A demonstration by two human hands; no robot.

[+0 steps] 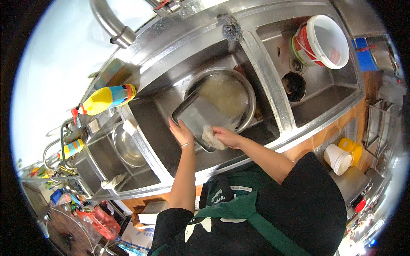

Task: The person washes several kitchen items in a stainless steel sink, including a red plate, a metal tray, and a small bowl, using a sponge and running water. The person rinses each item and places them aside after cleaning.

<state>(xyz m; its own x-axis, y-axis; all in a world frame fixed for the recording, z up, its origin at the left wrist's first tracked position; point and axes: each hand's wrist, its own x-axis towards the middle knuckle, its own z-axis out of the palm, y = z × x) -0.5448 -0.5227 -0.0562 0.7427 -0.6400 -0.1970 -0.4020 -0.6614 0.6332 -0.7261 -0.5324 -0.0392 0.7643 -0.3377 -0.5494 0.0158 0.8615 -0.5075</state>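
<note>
A rectangular metal pan (198, 113) is tilted over the rim of a round metal basin (252, 100) that holds cloudy water. Both are in the middle sink (160, 106). My left hand (182, 133) grips the pan by its left edge, its thumb hidden from view. In my right hand (227, 137) is a bunched pale cloth (210, 137), pressed against the pan's near right part. The far part of the pan overlaps the basin's water.
A steel scourer (232, 29) sits on the sink's back ledge. The right sink holds a white bucket (329, 42) near a dark drain opening (294, 86). At left stand a yellow bottle (106, 99) and, in the left sink, a metal bowl (128, 147). A faucet (113, 23) overhangs the back.
</note>
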